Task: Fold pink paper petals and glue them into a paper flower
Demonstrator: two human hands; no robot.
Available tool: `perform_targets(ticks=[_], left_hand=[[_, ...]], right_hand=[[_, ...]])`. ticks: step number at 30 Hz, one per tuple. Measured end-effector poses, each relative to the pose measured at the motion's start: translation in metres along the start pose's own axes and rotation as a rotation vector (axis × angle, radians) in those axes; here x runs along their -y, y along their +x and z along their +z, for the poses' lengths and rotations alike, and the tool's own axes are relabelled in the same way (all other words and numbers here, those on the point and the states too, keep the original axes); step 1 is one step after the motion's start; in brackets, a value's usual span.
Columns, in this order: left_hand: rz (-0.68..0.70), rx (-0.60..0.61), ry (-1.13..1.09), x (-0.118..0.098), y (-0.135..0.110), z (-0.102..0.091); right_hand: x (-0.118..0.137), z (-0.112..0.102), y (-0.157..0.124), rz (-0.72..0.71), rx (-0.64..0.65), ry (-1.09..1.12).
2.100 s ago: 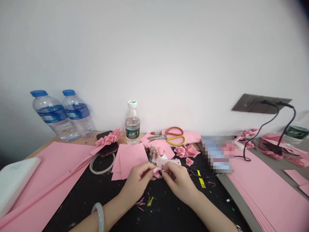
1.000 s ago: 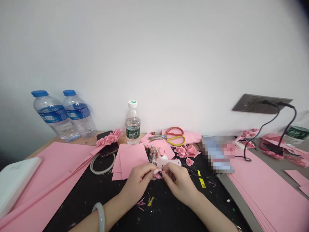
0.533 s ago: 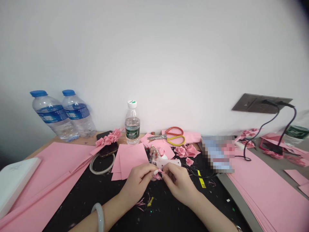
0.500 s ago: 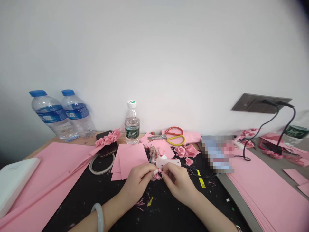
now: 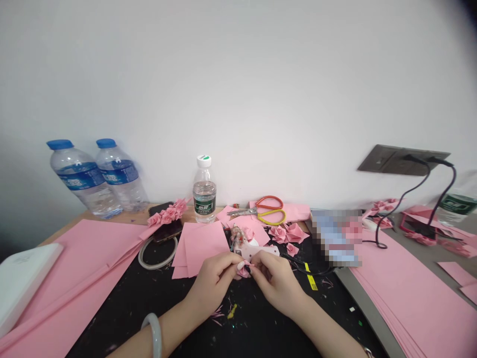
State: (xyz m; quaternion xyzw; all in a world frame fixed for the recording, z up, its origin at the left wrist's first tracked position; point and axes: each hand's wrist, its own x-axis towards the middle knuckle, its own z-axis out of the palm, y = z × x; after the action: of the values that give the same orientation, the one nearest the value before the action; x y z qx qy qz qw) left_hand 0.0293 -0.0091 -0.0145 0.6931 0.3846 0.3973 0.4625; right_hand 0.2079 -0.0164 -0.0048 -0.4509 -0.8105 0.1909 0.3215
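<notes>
Both hands meet over the black mat (image 5: 156, 298) and pinch one small pink paper flower (image 5: 244, 270). My left hand (image 5: 213, 281) grips it from the left with thumb and fingers closed. My right hand (image 5: 275, 279) pinches it from the right, fingertips pressed together. A pale bangle (image 5: 154, 332) sits on the left wrist. Just behind the hands lies a white glue gun (image 5: 257, 250). Folded pink paper roses (image 5: 289, 232) lie beyond it, beside square pink sheets (image 5: 201, 243).
Two large water bottles (image 5: 97, 176) and a small bottle (image 5: 204, 191) stand at the wall. Scissors (image 5: 266, 211) lie behind the roses. A hoop (image 5: 156, 251), a phone with flowers (image 5: 166, 219), big pink sheets (image 5: 406, 293), a white box (image 5: 20, 278) and plugged cables (image 5: 413, 194) surround the mat.
Almost nothing has moved. My fingers have shifted slightly on the small pink flower, which stays pinched between both hands at the same spot.
</notes>
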Motion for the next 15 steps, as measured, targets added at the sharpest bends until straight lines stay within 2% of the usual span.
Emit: perform_targets(ticks=[6,15], left_hand=[[-0.058,-0.043,-0.076,0.003,0.0008,0.0028],[-0.059,-0.062,-0.119,0.0032,0.0006,0.0034]], right_hand=[[0.0,-0.0011,0.0021,0.004,0.013,0.021],[0.0036,-0.0041,0.0009,-0.028,0.016,0.039]])
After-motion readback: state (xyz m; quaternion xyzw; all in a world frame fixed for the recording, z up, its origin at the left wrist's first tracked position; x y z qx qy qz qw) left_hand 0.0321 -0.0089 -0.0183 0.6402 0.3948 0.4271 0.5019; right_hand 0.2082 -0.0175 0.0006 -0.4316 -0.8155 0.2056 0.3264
